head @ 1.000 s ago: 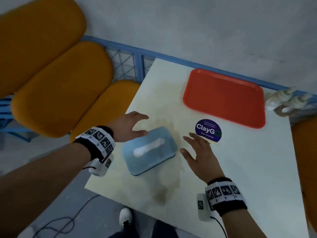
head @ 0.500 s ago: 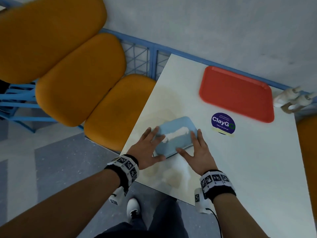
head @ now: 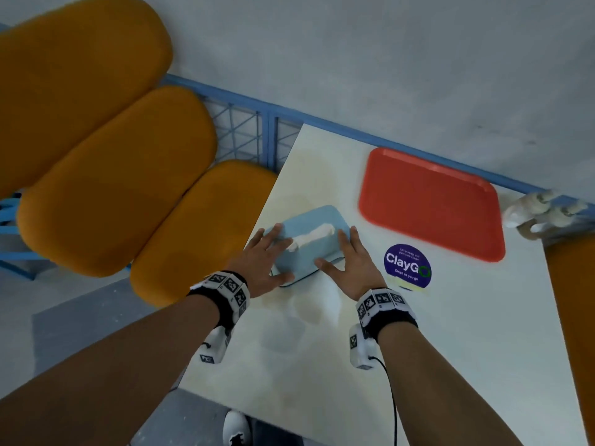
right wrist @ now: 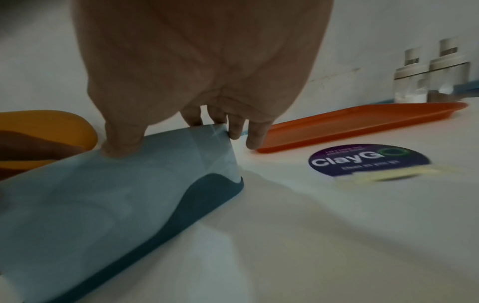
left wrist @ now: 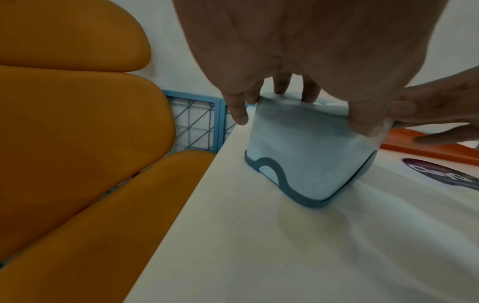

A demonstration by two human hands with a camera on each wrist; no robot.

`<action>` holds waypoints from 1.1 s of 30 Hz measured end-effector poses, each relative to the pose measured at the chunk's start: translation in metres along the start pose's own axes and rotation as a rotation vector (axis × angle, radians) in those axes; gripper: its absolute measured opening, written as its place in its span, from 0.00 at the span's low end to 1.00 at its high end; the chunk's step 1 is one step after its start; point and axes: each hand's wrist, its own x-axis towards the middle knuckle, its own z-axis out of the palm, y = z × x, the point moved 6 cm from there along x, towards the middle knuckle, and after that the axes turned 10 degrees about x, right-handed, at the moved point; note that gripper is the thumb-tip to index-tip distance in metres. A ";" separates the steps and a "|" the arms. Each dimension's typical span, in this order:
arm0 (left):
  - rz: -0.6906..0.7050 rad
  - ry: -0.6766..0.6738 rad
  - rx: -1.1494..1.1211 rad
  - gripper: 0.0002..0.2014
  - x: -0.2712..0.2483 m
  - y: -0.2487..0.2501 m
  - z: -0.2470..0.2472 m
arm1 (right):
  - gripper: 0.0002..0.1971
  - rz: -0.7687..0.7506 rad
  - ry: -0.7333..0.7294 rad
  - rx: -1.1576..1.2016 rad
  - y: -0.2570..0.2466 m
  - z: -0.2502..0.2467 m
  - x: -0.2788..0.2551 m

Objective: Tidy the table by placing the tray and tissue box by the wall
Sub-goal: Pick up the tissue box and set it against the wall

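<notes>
bracketing the tissue box [head: 309, 239] from both long sides: left hand [head: 260, 262] against its left flank, fingers [left wrist: 239, 108] lying over the top edge and thumb round the near corner; right hand [head: 351, 262] against its right flank, fingers [right wrist: 234, 127] spread and nearly straight along the far end, thumb pressed on the top edge. hold reads as a two-sided clamp, judged suited to sliding or lifting a light box without tipping it. tissue box: pale blue, dark base rim, white tissue showing at the top slot; base on the table [head: 450, 349] near the left edge, well short of the wall [head: 386, 75]. tray [head: 431, 202]: red-orange, flat, to the right of and beyond the tissue box, far edge close along the wall, so judged already placed. sticker [head: 407, 265]: round, purple, marked "claygo", to the right of the tissue box, just beside the right hand. shakers [right wrist: 430, 75]: two, capped, beyond the tray by the wall. table: pale, glossy, faintly stained near the tissue box. seats [head: 106, 175]: orange cushions, left of the tissue box, backed by a blue rail [head: 257, 136]. wall: plain grey-white.
</notes>
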 end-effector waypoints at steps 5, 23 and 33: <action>0.009 0.016 0.060 0.41 0.080 -0.013 -0.027 | 0.47 -0.002 -0.025 -0.053 -0.002 -0.029 0.075; -0.018 0.396 -0.057 0.16 0.214 0.002 -0.100 | 0.44 -0.053 -0.008 -0.107 0.019 -0.111 0.266; -0.165 0.234 -0.191 0.42 0.297 -0.052 -0.140 | 0.43 -0.019 0.284 0.048 0.010 -0.098 0.240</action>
